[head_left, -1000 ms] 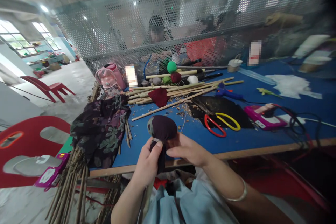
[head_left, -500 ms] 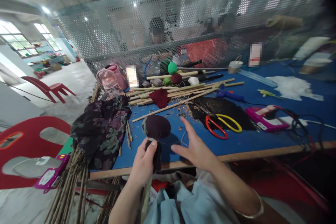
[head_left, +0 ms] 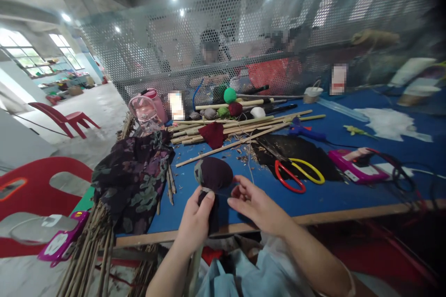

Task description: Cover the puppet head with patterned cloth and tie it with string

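- Left hand (head_left: 195,216) is closed round the neck of a bundle (head_left: 214,172), thumb across a pale band just below its rounded top
- Bundle is dark with a patterned patch at its left, upright over the near edge of the table (head_left: 327,199), its tail hanging below the fist
- Right hand (head_left: 259,206) is at the right of the bundle, half curled, with a narrow gap between thumb and fingers; a faint thread (head_left: 222,194) runs towards it from the neck, but whether the fingers pinch it I cannot tell
- Scissors (head_left: 291,160) lie farther right on a black cloth (head_left: 306,148), red and yellow handles towards the near side
- Glue gun (head_left: 306,130) lies just beyond the scissors, and a purple box (head_left: 351,168) to their right
- Sticks (head_left: 244,126) lie on the far side of the bundle, a red cloth (head_left: 212,135) over some of them
- Green ball (head_left: 230,95) is beyond the sticks, near a white ball (head_left: 258,112)
- Floral cloth (head_left: 135,183) lies heaped on the left
- Mesh (head_left: 139,39) stands at the far side, a person (head_left: 209,38) behind it
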Available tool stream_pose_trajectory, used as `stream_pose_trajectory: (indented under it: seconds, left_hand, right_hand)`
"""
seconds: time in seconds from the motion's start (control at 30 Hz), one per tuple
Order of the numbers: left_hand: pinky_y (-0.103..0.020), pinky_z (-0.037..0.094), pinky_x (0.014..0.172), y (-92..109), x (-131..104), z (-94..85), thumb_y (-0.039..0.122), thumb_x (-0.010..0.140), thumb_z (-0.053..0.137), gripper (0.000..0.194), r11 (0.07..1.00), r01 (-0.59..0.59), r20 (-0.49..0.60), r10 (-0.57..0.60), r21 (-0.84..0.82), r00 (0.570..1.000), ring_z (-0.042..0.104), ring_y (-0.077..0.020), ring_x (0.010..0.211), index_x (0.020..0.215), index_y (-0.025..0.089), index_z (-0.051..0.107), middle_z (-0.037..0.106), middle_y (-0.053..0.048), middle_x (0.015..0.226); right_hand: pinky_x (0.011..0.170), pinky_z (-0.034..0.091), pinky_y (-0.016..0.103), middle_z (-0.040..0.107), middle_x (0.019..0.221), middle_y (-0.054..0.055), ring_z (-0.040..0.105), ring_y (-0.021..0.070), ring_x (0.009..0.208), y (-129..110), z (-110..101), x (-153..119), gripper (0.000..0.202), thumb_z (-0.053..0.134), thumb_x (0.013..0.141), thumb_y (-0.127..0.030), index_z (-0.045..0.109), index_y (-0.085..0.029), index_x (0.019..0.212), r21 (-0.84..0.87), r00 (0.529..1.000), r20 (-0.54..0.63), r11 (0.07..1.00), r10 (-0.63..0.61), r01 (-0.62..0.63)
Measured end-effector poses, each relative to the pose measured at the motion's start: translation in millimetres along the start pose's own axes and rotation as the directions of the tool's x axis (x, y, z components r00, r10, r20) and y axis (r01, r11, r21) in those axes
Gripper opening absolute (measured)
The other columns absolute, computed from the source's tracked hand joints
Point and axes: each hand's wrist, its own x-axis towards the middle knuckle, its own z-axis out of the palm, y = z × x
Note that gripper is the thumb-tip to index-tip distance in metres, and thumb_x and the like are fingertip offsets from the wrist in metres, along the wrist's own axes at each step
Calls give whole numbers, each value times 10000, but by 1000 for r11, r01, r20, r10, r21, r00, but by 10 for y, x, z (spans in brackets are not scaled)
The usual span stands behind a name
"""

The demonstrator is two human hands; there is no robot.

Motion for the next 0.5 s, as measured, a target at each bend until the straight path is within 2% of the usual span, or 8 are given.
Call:
stream_pose_trajectory:
  seconds: [0.1,0.17,0.23,0.3,0.33,0.37,0.43,0.5]
  left_hand:
    - [-232,400,785,-27,20,-39,405,828,507,248,1000,12,-50,-13,-13,999,543,-183,861,863,176,594,617,-6,774]
    - [-221,395,779,-30,30,-62,400,823,515,235,1000,8,-75,-8,0,997,541,-177,864,843,182,599,623,-3,782]
    - [-210,385,785,-15,37,-77,396,833,504,230,1000,-4,-75,6,25,997,535,-168,878,843,187,600,623,0,806]
    - [-205,377,793,9,42,-73,394,844,490,234,999,-20,-65,24,48,998,529,-165,887,848,186,598,620,0,827]
    - [-205,375,793,22,42,-63,396,847,486,240,998,-25,-59,28,53,998,528,-165,886,854,185,598,621,-1,832]
    - [-208,376,792,32,41,-49,398,848,484,247,998,-26,-48,29,54,998,528,-168,885,868,182,602,623,-5,838]
    - [-217,379,795,45,33,-16,401,846,487,273,999,-27,-20,27,44,999,532,-175,888,942,176,609,636,-16,876]
    - [-228,382,806,49,20,11,403,848,487,313,999,-29,15,28,36,999,536,-181,903,1029,174,600,645,-29,931]
  right_hand:
    - [580,449,282,626,752,29,567,166,635,-5,-206,-94,482,646,715,-436,569,-201,1129,-364,972,-234,924,29,-116]
    - [521,423,281,575,610,8,519,152,523,-48,-331,-147,344,559,784,-448,617,-194,1009,-435,901,-431,884,-39,-170]
    - [591,463,295,613,745,42,571,172,636,-109,-397,-172,335,538,805,-404,573,-198,1067,-404,780,-598,910,-182,-97]
    - [825,469,337,577,1100,94,571,214,981,-158,-374,-158,487,609,753,-322,463,-224,1207,-338,686,-671,940,-282,57]
    - [932,421,359,507,1236,99,502,221,1129,-168,-327,-136,563,626,731,-276,411,-243,1251,-267,701,-656,955,-280,131]
    - [998,370,375,451,1312,93,440,217,1214,-167,-262,-104,609,623,717,-235,377,-262,1274,-162,762,-598,968,-250,191]
    - [1025,344,388,459,1320,81,441,203,1226,-133,-97,-23,655,593,687,-170,349,-282,1284,119,922,-346,967,-173,226]
    - [981,387,384,549,1215,74,524,203,1127,-78,62,62,637,570,648,-133,394,-262,1246,323,988,-67,934,-139,154]
